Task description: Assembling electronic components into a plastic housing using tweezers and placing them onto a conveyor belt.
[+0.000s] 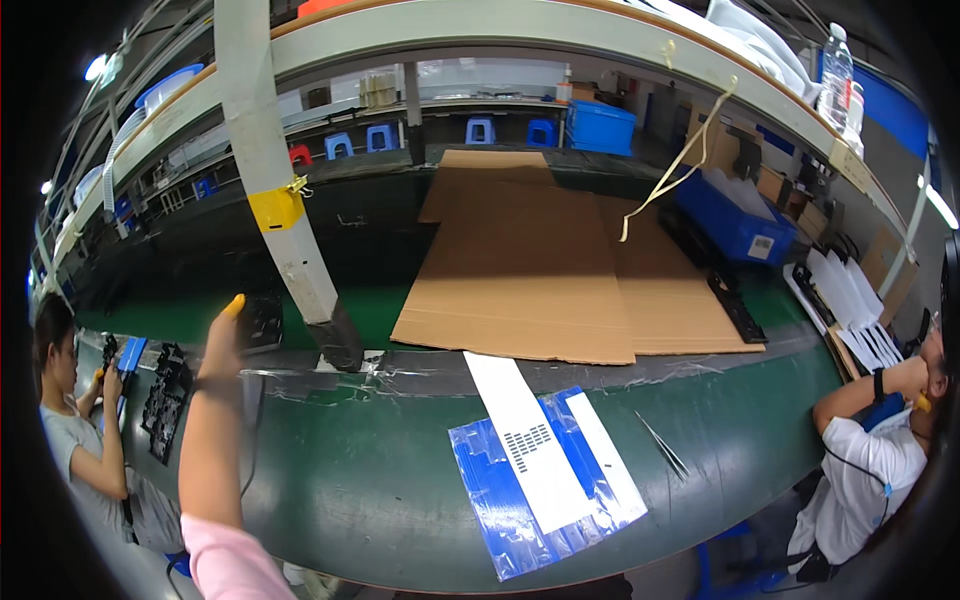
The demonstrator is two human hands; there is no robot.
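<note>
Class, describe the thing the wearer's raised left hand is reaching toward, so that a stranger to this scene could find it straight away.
Start at the long green workbench and follow the slanted grey post with its yellow band down to its base. Just left of it lies a dark moulded plastic tray, beside the left hand with its yellow-capped fingertip. Unlike the flat brown cardboard to the right, it is black and ribbed.

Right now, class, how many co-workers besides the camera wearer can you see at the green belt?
2. One seated person is at the left edge beside black trays; one person in a white shirt is at the right edge. Others may be hidden.
</note>
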